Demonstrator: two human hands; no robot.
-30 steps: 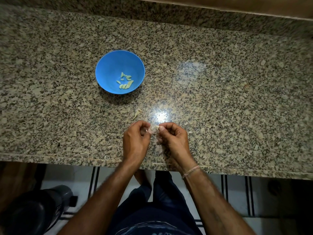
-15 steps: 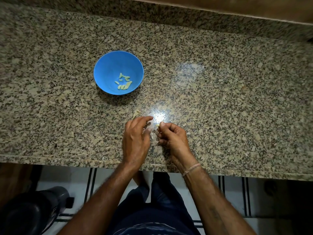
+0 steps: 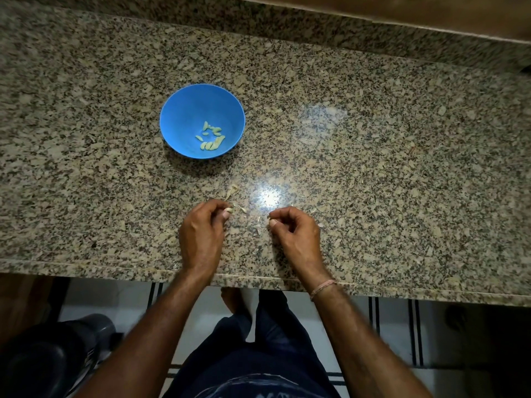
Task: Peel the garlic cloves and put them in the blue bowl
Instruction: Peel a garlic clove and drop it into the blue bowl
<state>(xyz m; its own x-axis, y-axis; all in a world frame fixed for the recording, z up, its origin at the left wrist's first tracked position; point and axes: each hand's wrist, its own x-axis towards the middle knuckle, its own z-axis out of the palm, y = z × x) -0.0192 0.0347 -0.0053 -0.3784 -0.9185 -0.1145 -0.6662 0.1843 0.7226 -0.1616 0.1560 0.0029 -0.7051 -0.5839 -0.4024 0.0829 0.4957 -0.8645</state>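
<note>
The left hand (image 3: 201, 234) is curled, and its thumb and fingertips pinch a pale clove (image 3: 228, 210). The right hand (image 3: 296, 234) is well apart from it at 3 o'clock, fingers curled in and thumb against the index; I cannot tell if it holds anything. Loose skins (image 3: 256, 225) lie on the counter (image 3: 373, 168) between the hands. The bowl (image 3: 184, 116) stands at 11 o'clock from the hands, with peeled cloves (image 3: 211, 138) inside.
</note>
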